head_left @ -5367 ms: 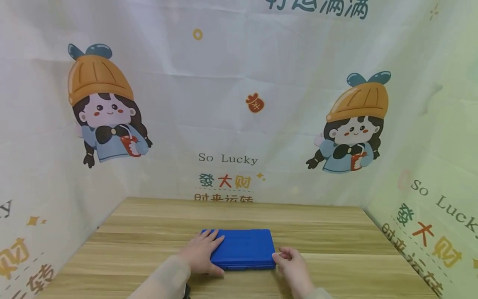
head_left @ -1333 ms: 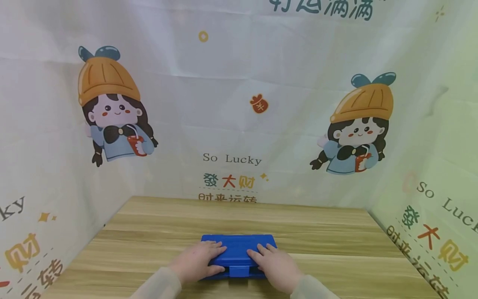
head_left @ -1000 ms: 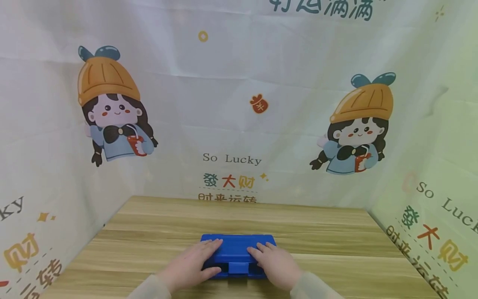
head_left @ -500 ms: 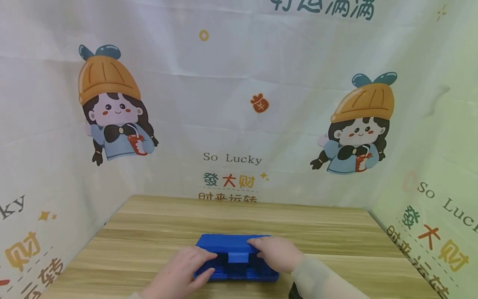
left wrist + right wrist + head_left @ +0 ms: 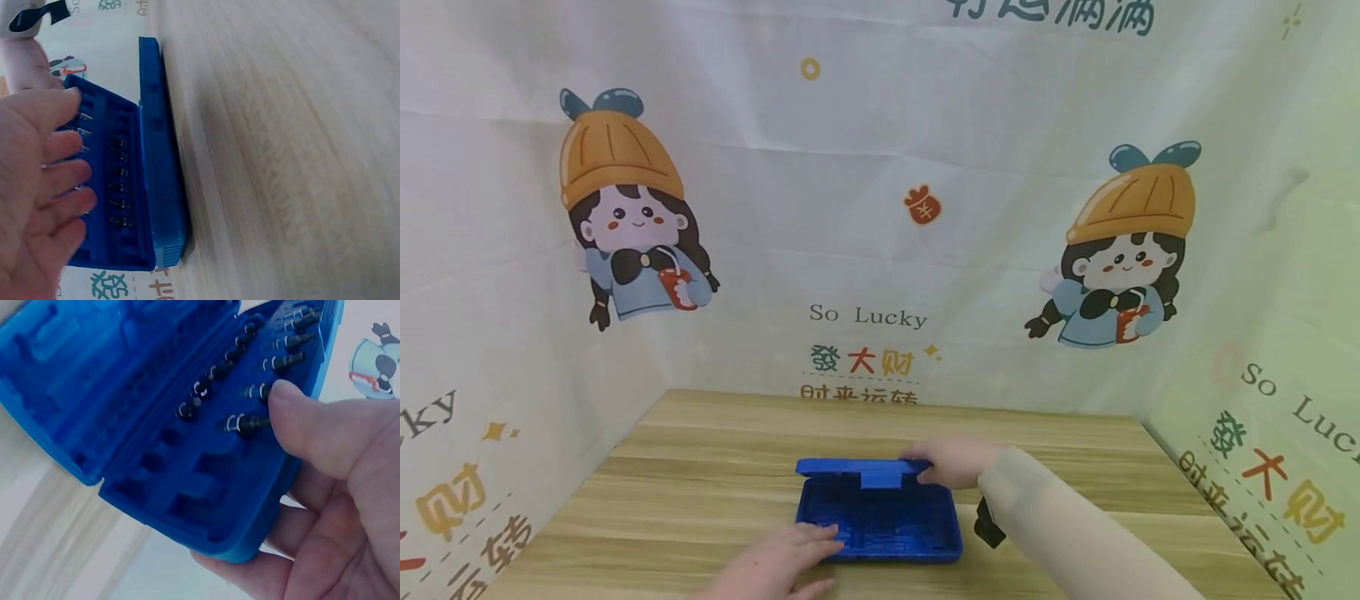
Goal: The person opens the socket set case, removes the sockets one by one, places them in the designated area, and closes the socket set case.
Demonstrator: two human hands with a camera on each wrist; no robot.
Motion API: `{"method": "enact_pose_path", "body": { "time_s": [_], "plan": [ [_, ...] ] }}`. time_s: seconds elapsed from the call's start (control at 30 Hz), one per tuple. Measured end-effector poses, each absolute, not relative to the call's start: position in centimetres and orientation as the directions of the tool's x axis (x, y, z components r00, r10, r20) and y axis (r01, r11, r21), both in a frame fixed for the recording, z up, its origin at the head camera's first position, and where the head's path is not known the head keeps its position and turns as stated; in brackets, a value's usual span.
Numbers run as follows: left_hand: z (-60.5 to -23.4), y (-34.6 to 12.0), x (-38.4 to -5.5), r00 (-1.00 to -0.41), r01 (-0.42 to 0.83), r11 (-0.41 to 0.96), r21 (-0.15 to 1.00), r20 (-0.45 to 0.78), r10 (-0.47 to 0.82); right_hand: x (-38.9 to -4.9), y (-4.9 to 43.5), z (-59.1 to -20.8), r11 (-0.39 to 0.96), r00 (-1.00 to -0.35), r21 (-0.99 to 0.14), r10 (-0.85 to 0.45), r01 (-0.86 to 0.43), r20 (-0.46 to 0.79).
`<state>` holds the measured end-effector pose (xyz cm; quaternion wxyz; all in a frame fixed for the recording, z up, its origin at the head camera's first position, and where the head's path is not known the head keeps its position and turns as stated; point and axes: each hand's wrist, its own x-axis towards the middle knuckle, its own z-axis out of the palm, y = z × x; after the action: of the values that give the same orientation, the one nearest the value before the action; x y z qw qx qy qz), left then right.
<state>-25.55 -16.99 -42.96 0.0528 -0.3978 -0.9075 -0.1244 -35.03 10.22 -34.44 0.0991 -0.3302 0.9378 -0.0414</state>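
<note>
A blue bit case (image 5: 951, 533) sits on the wooden table, with its upper half (image 5: 838, 468) swung partway up on the hinge at the far side. My right hand (image 5: 955, 462) holds that raised half by its right end, the thumb on its inner side and the fingers outside. Rows of dark screwdriver bits (image 5: 247, 424) show in the raised half in the right wrist view. The lower half has moulded recesses. At its front left corner my left hand (image 5: 778, 558) reaches over the rim, fingers loosely extended and holding nothing.
The wooden table (image 5: 700, 467) extends around the case. A printed cloth backdrop (image 5: 752, 250) rises behind it and at both sides. A black device (image 5: 988, 527) hangs beneath the right sleeve.
The case was closed 5.4 seconds ago, both hands at it. Since then its upper half has risen with my right hand, while my left hand has come off it towards the front left.
</note>
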Motion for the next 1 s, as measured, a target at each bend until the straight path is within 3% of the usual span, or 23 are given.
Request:
{"method": "enact_pose_path", "body": {
  "time_s": [0.13, 0.27, 0.37, 0.57, 0.67, 0.83, 1.0],
  "plan": [
    [-43.4, -16.8, -26.0, -0.734, 0.670, 0.711, 0.212, 0.047, 0.678, -35.8, 10.0, -33.9, 0.790, -0.766, -0.158, -0.613, -0.593, -0.195],
    [-45.4, -17.3, -27.2, -0.751, 0.641, 0.735, 0.220, -0.020, 0.660, -36.2, 9.9, -33.5, 0.795, -0.767, -0.155, -0.607, -0.587, -0.210],
    [-48.7, -18.3, -29.0, -0.738, 0.645, 0.724, 0.245, -0.046, 0.673, -36.4, 9.9, -33.5, 0.791, -0.762, -0.145, -0.611, -0.594, -0.213],
    [-53.5, -19.6, -31.9, -0.677, 0.724, 0.668, 0.172, -0.016, 0.736, -36.7, 10.1, -33.3, 0.795, -0.769, -0.203, -0.605, -0.572, -0.204],
    [-53.1, -19.5, -31.6, -0.663, 0.735, 0.651, 0.188, 0.003, 0.748, -37.0, 10.4, -33.2, 0.792, -0.780, -0.241, -0.604, -0.562, -0.166],
    [-49.1, -18.8, -28.9, -0.640, 0.751, 0.623, 0.219, 0.007, 0.768, -38.0, 11.5, -33.6, 0.759, -0.807, -0.382, -0.588, -0.527, -0.053],
    [-47.5, -18.3, -27.8, -0.660, 0.699, 0.652, 0.294, -0.086, 0.747, -39.0, 12.7, -34.8, 0.729, -0.887, -0.538, -0.454, -0.423, 0.082]
  ]
}}
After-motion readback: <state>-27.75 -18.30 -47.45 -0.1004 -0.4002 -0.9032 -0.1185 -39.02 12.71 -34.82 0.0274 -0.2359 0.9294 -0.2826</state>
